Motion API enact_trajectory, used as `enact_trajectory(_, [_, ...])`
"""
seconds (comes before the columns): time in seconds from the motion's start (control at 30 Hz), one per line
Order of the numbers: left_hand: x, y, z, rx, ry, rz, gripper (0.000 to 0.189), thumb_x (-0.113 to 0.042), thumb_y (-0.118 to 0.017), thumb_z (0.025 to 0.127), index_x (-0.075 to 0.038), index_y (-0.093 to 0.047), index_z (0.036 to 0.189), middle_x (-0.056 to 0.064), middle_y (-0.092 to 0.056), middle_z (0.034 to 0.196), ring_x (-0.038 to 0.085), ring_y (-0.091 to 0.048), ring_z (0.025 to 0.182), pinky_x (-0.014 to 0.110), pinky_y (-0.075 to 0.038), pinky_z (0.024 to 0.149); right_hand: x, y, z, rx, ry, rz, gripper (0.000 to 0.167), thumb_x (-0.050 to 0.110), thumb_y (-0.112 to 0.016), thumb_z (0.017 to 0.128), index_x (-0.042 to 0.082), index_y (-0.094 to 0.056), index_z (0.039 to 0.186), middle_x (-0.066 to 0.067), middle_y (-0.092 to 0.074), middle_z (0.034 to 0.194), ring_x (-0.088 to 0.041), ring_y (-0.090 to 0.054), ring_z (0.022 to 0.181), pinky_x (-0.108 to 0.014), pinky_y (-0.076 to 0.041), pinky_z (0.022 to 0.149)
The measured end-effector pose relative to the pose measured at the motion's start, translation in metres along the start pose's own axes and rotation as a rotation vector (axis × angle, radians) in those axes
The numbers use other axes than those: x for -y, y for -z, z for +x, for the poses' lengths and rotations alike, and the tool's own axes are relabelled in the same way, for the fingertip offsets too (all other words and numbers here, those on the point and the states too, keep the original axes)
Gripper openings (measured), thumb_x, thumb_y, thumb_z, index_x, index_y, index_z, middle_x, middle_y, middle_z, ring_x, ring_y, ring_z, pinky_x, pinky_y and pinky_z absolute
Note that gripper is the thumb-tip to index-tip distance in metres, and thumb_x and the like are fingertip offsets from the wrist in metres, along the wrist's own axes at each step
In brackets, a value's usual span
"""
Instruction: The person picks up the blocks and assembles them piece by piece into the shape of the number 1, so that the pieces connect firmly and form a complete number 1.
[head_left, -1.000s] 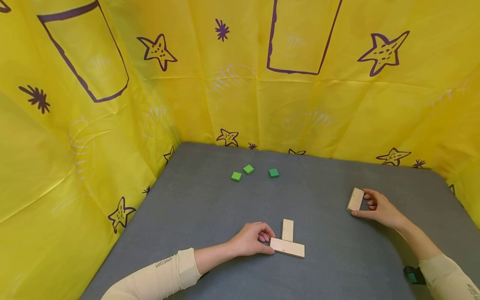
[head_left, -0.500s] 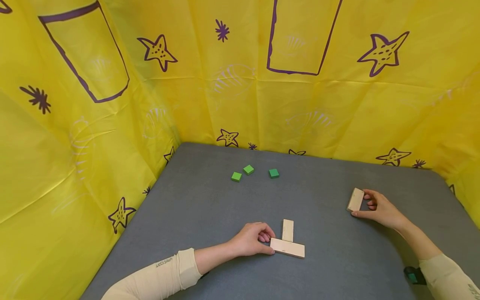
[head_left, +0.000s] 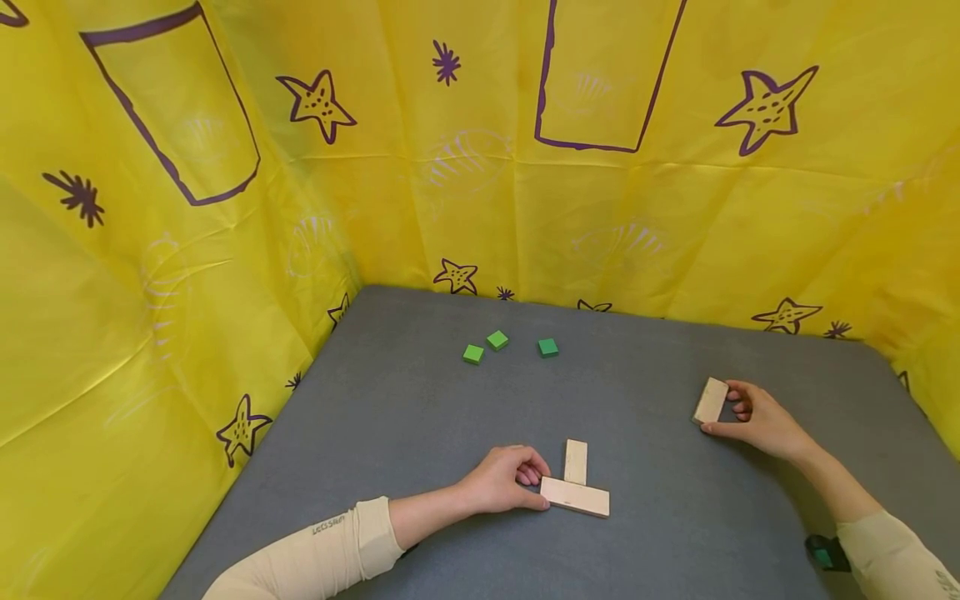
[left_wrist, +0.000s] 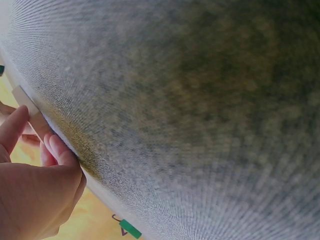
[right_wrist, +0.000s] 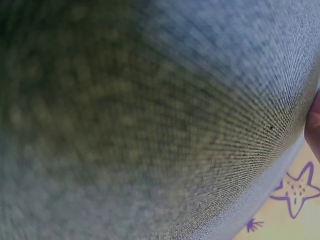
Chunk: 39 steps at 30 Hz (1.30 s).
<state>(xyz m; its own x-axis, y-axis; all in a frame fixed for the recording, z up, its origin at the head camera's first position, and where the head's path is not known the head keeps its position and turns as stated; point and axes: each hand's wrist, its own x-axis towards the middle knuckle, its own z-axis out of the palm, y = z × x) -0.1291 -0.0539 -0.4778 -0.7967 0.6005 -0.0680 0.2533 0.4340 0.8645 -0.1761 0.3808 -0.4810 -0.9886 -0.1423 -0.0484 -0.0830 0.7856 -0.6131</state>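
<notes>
My left hand (head_left: 504, 480) pinches the left end of a flat, pale wooden block (head_left: 576, 497), thumb at the near corner and fingers at the far one. Behind that block a second wooden block (head_left: 576, 462) points away from me, its near end against the first, forming an upside-down T. Far to the right, my right hand (head_left: 765, 421) holds a third wooden block (head_left: 710, 401) by its right side, thumb at the near end and fingertips at the far end. The left wrist view shows thumb and fingers (left_wrist: 57, 150) at the block (left_wrist: 32, 112). Only a bit of finger appears in the right wrist view.
Two light green square tiles (head_left: 473, 354) and one darker green tile (head_left: 548, 347) lie toward the back of the grey table (head_left: 420, 400). A yellow curtain (head_left: 465, 192) with purple drawings borders the table at the back and left. A dark wrist strap (head_left: 823, 552) shows by the right sleeve.
</notes>
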Motion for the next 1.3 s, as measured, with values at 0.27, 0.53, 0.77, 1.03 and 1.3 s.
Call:
enact_trajectory(0.27, [0.0,0.0,0.0,0.001,-0.003,0.001,0.03,-0.004,-0.086,0.071,-0.006,-0.067,0.094,-0.005,-0.06,0.081,0.001,-0.056,0.074,0.017,-0.048,0.071,0.003,-0.001,-0.001,-0.012,-0.015,-0.006,0.089,0.03,-0.083,0.078,-0.018,-0.034,0.136,-0.027,-0.05,0.118,-0.032,-0.049,0.099,-0.018,-0.042,0.071])
enact_trajectory(0.53, [0.001,0.0,0.0,0.0,0.006,0.007,0.031,-0.005,-0.086,0.071,-0.006,-0.067,0.095,-0.005,-0.06,0.081,0.001,-0.055,0.073,0.016,-0.048,0.071,0.006,-0.001,-0.002,-0.021,-0.029,0.004,0.088,0.03,-0.082,0.079,-0.017,-0.035,0.135,-0.027,-0.051,0.119,-0.033,-0.049,0.1,-0.019,-0.041,0.072])
enact_trajectory(0.77, [0.001,0.0,0.0,-0.002,0.003,0.014,0.03,-0.006,-0.086,0.071,-0.006,-0.067,0.094,-0.005,-0.06,0.081,0.001,-0.056,0.074,0.016,-0.048,0.071,0.01,0.0,-0.004,-0.023,-0.044,0.014,0.089,0.032,-0.081,0.08,-0.018,-0.032,0.136,-0.03,-0.05,0.122,-0.037,-0.05,0.102,-0.02,-0.041,0.072])
enact_trajectory(1.03, [0.002,0.0,0.0,-0.002,0.001,0.005,0.03,-0.005,-0.086,0.071,-0.006,-0.067,0.094,-0.006,-0.06,0.081,0.001,-0.056,0.073,0.016,-0.048,0.071,0.013,0.0,-0.004,-0.021,-0.083,0.04,0.091,0.035,-0.076,0.084,-0.019,-0.027,0.139,-0.033,-0.048,0.126,-0.04,-0.048,0.106,-0.036,-0.043,0.079])
enact_trajectory(1.3, [0.002,0.0,0.001,-0.001,0.001,0.007,0.03,-0.006,-0.086,0.071,-0.006,-0.067,0.094,-0.006,-0.06,0.08,0.001,-0.056,0.073,0.016,-0.048,0.071,0.02,-0.002,-0.005,-0.018,-0.116,0.124,0.092,0.036,-0.073,0.087,-0.016,-0.022,0.143,-0.032,-0.043,0.132,-0.04,-0.046,0.111,-0.02,-0.041,0.073])
